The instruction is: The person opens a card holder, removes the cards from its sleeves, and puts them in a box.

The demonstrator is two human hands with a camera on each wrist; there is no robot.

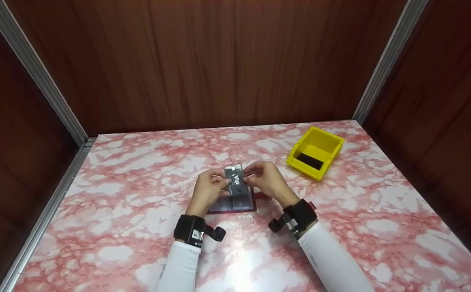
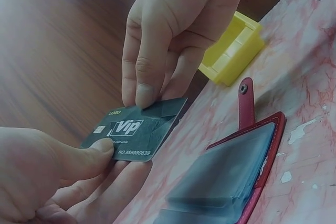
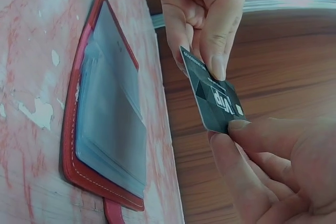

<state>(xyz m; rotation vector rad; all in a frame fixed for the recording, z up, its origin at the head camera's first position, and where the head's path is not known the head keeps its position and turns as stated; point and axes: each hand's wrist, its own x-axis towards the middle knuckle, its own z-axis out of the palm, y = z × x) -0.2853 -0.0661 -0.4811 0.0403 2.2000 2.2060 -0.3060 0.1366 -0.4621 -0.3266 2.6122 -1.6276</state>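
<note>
A dark card marked "Vip" (image 1: 236,181) is held up between both hands, above an open card holder (image 1: 235,204). My left hand (image 1: 209,188) pinches one long edge of the card, thumb on its printed face (image 2: 128,129). From the opposite edge my right hand (image 1: 268,181) pinches it between thumb and fingers. Lying open on the table, the card holder (image 3: 113,114) has a red stitched cover and clear plastic sleeves. Its red snap strap (image 2: 246,103) sticks out on the right side, seen in the left wrist view.
A yellow bin (image 1: 316,152) with a black patch on its front stands at the back right of the pink-and-white marbled table (image 1: 138,170). Brown wood-grain panels (image 1: 219,61) enclose the back and sides, with metal posts (image 1: 377,77) at the corners.
</note>
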